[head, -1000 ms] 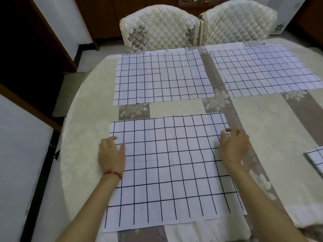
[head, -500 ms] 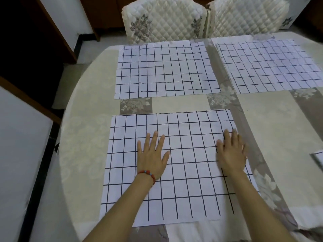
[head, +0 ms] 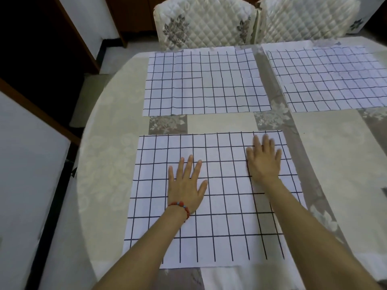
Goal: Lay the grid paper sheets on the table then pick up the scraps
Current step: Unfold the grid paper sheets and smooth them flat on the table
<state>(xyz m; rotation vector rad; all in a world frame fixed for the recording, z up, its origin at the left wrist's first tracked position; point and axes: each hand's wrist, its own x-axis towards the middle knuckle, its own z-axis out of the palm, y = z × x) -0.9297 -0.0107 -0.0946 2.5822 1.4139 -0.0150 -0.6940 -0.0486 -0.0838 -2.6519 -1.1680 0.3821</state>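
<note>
Three white grid paper sheets lie flat on the table. The near sheet (head: pixel 219 206) is right in front of me. My left hand (head: pixel 186 185) rests palm down on its middle, fingers spread, a red bead bracelet on the wrist. My right hand (head: pixel 265 160) lies flat on its upper right part, slightly blurred, fingers apart. A second sheet (head: pixel 205 82) sits at the far middle and a third sheet (head: pixel 335 78) at the far right. Neither hand holds anything. No scraps are visible.
The oval table (head: pixel 109 164) has a cream and grey floral cloth. Two quilted chairs (head: pixel 205 21) stand behind the far edge. A dark object's corner (head: pixel 384 191) shows at the right border. The table drops off to the floor on the left.
My left hand slid from the sheet's left edge to its middle. My right hand moved up the sheet toward its far right corner. The view shifted closer to the table.
</note>
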